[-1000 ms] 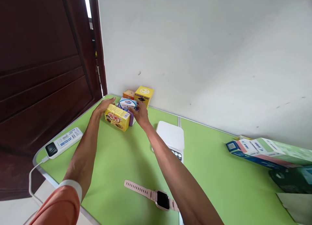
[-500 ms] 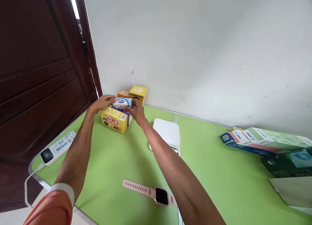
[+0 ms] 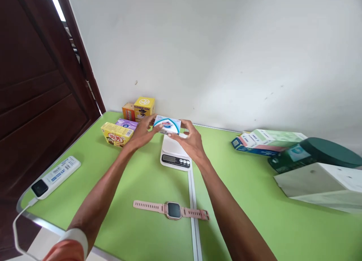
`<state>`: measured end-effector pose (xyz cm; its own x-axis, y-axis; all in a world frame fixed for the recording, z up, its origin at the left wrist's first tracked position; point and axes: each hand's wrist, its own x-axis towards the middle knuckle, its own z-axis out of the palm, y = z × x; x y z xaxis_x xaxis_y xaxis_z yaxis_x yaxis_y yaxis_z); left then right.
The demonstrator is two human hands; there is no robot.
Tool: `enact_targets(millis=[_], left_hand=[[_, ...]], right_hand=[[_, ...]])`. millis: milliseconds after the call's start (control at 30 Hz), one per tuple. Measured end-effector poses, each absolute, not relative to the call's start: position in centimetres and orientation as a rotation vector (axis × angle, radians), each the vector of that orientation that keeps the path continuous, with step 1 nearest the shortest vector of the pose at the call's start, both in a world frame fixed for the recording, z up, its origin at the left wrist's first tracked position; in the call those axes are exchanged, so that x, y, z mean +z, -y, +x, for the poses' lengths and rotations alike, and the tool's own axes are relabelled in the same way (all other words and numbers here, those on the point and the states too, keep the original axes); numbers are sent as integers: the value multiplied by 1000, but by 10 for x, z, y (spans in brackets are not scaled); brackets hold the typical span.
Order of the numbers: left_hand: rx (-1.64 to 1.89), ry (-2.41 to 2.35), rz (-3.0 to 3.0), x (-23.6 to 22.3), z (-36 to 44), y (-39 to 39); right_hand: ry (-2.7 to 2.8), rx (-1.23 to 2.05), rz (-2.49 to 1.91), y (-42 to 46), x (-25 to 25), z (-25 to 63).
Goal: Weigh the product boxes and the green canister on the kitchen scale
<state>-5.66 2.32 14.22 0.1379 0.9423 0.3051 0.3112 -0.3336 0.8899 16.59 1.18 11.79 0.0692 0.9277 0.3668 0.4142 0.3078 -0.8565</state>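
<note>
Both hands pinch one small white-and-blue box [image 3: 172,121] at the middle of the frame: the left hand [image 3: 144,132] has it by its left end, the right hand [image 3: 192,140] by its right, each with a thumb on the near side. The box appears at the far edge of the white scale [image 3: 174,146]; whether its underside touches the scale cannot be told. So the box is in hand, and letting go of it is not yet done. The scale's display [image 3: 169,158] is too small to read.

Left of centre sit a yellow box [image 3: 116,135] and a purple one [image 3: 127,123], with an orange box [image 3: 129,112] and a yellow "COME ON" box [image 3: 144,110] behind; no hand holds any of these.

The surface is a green table [image 3: 240,219] with a pale metal strip [image 3: 193,200] at lower centre, crossed by a pink watch [image 3: 173,210]. A white device [image 3: 58,177] with a cable lies at lower left; long cartons [image 3: 271,139], a dark green container [image 3: 319,153] and a white box [image 3: 316,181] fill the right. A pale wall [image 3: 212,46] rises behind, and a dark door [image 3: 34,83] takes the upper left
</note>
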Motion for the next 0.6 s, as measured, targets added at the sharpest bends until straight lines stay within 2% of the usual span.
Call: enact_targets(millis=[200, 467, 600], left_hand=[[1047, -1288, 1750, 83, -15, -20], [1025, -1379, 1875, 59, -6, -21], [1095, -1354, 1738, 42, -11, -24]], right_hand=[[1535, 609, -1470, 2, 70, 212], [1490, 612, -1479, -1, 35, 221], [1366, 707, -1432, 8, 21, 222]])
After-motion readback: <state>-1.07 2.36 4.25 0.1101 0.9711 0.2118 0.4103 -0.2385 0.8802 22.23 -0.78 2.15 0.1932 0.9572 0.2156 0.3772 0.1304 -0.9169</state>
